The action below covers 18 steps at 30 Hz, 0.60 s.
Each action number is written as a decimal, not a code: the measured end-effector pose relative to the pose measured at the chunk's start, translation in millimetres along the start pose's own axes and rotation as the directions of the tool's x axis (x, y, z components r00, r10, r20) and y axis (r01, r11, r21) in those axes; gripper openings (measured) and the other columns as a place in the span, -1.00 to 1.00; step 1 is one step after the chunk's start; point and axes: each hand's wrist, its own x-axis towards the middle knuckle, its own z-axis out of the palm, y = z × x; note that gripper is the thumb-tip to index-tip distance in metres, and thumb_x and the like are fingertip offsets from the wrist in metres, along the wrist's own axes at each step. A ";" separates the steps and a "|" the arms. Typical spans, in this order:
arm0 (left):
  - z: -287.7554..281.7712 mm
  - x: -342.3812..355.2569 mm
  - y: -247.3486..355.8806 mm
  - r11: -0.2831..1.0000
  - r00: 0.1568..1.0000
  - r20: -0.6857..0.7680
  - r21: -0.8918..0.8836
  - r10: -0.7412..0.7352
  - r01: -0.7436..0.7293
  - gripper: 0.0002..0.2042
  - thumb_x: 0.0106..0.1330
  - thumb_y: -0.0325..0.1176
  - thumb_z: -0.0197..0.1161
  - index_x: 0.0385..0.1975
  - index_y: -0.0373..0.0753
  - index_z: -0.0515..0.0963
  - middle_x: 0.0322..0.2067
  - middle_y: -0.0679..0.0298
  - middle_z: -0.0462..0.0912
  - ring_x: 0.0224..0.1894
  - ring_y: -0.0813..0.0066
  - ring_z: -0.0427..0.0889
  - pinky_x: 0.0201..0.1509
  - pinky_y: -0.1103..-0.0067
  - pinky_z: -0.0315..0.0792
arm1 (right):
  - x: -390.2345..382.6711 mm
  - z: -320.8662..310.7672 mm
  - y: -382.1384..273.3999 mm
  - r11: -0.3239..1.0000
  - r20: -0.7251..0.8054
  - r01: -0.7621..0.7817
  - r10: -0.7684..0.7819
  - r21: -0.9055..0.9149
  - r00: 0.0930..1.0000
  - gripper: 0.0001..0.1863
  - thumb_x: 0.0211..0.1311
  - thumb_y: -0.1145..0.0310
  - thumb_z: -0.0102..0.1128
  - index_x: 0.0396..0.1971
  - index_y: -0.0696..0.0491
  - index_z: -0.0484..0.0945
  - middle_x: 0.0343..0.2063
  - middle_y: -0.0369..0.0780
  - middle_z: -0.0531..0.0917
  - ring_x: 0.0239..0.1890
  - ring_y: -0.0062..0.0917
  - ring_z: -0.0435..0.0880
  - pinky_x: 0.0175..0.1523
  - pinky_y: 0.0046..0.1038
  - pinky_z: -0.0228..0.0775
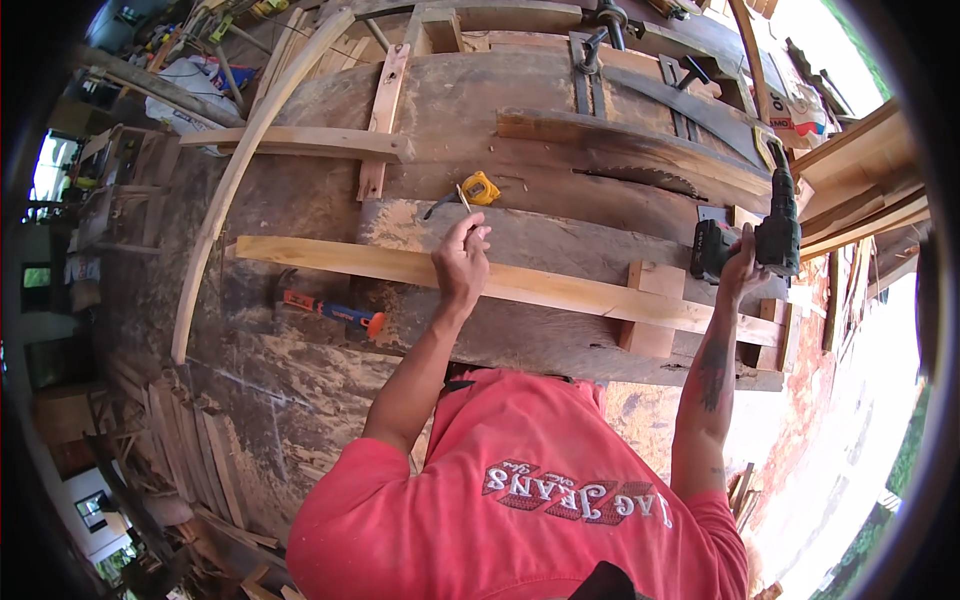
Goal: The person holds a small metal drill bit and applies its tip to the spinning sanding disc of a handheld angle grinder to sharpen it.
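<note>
Beyond the right end of a long, pale wooden board (580, 294), a black cordless drill (780, 238), probably heavy, is held suitably by its handle in the right grip (742, 264); beyond the board's middle, a thin, pale stick (463, 198) is pinched in the left grip (461, 258).

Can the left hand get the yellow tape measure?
Probably yes: the left hand is close to the tape measure, and nothing seems to block it, though it holds a thin stick.
</note>
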 end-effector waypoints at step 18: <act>-6.9 2.6 2.1 0.994 0.994 0.055 0.056 0.092 -0.095 -0.76 0.31 -0.63 -0.04 -0.10 -0.40 0.54 -0.27 0.00 0.67 -0.30 0.26 0.72 -0.30 0.50 0.62 | -38.5 -6.7 -11.1 0.987 -0.033 0.130 -0.127 0.093 0.991 -0.71 0.12 0.50 0.20 -0.15 0.30 0.55 -0.73 -0.33 0.43 -0.71 -0.68 0.35 -0.51 -0.56 0.19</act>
